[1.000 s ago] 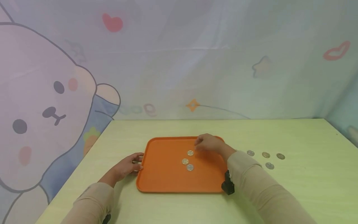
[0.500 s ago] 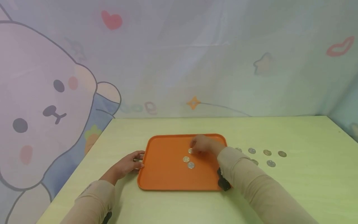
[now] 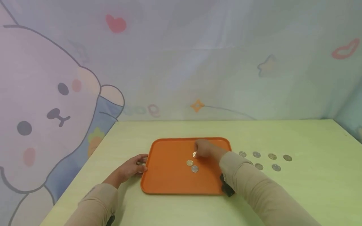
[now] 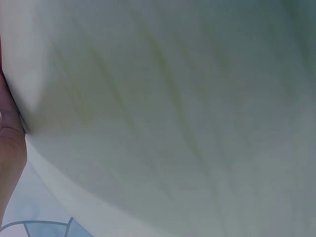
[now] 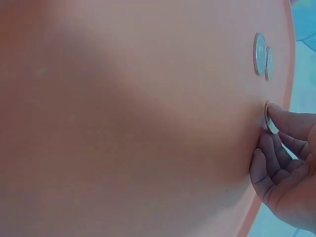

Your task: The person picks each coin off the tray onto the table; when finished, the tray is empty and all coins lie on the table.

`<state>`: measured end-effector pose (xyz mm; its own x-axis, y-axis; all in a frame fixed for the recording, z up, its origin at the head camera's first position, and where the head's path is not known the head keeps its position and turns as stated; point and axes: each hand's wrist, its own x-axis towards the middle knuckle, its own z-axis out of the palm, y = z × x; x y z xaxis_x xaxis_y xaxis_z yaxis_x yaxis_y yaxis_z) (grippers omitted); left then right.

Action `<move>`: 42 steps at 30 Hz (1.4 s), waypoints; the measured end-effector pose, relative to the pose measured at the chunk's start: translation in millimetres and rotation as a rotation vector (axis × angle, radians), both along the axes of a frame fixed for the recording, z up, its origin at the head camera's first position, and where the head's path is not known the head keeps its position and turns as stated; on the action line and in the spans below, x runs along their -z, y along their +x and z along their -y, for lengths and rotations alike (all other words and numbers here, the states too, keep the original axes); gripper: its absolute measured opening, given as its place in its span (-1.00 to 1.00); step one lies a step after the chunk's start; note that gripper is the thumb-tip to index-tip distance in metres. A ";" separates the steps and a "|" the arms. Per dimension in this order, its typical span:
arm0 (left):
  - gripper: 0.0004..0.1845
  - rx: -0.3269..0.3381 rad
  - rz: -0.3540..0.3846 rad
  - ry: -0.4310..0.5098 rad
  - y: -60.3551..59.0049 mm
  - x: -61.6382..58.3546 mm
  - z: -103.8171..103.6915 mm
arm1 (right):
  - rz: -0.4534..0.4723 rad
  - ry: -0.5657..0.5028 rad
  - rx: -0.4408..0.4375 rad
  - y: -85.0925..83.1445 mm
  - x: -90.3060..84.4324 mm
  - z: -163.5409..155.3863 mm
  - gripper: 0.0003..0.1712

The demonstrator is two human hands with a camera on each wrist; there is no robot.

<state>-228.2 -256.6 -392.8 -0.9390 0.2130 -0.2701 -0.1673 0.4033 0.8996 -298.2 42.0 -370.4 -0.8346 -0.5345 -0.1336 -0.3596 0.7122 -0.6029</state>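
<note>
An orange tray point(image 3: 169, 182) lies on the pale table, with three round coins showing on it. My right hand point(image 3: 205, 148) is over the tray's right half, its thumb and fingertips at the farthest coin point(image 3: 194, 154). In the right wrist view the thumb and fingers pinch that coin point(image 5: 271, 121) by its edges, close to the tray surface. A gold coin point(image 3: 189, 163) and a silver coin point(image 3: 194, 169) lie nearer the front. My left hand point(image 3: 131, 168) touches the tray's left rim with spread, slightly bent fingers; in the left wrist view only part of this hand point(image 4: 11, 143) shows.
To the tray's right, several coins lie in two loose rows on the table point(image 3: 311, 188), including a silver one point(image 3: 276, 167) and a darker one point(image 3: 287, 158). My right sleeve point(image 3: 254, 175) partly covers one. A printed curtain point(image 3: 175, 62) hangs behind the table.
My right hand has moved left and down onto the farthest coin on the tray, uncovering more coins at the right. My left hand has stayed at the rim.
</note>
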 end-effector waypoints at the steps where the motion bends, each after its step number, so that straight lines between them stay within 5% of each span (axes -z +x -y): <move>1: -0.40 0.001 -0.001 0.001 0.2 0.9 -0.5 | -0.004 -0.013 0.002 -0.1 1.2 -1.1 -0.82; 8: -0.42 0.010 -0.008 0.019 -0.7 5.7 -6.6 | 0.078 -0.178 0.077 -1.6 6.4 -10.5 -0.85; 22: -0.42 0.001 -0.010 0.014 0.4 1.2 -4.6 | 0.174 -0.474 0.112 13.3 -10.5 -21.5 -0.94; 42: -0.42 -0.002 0.000 -0.001 0.8 -0.6 0.6 | 0.200 -0.579 0.100 36.0 -24.7 -49.9 -0.87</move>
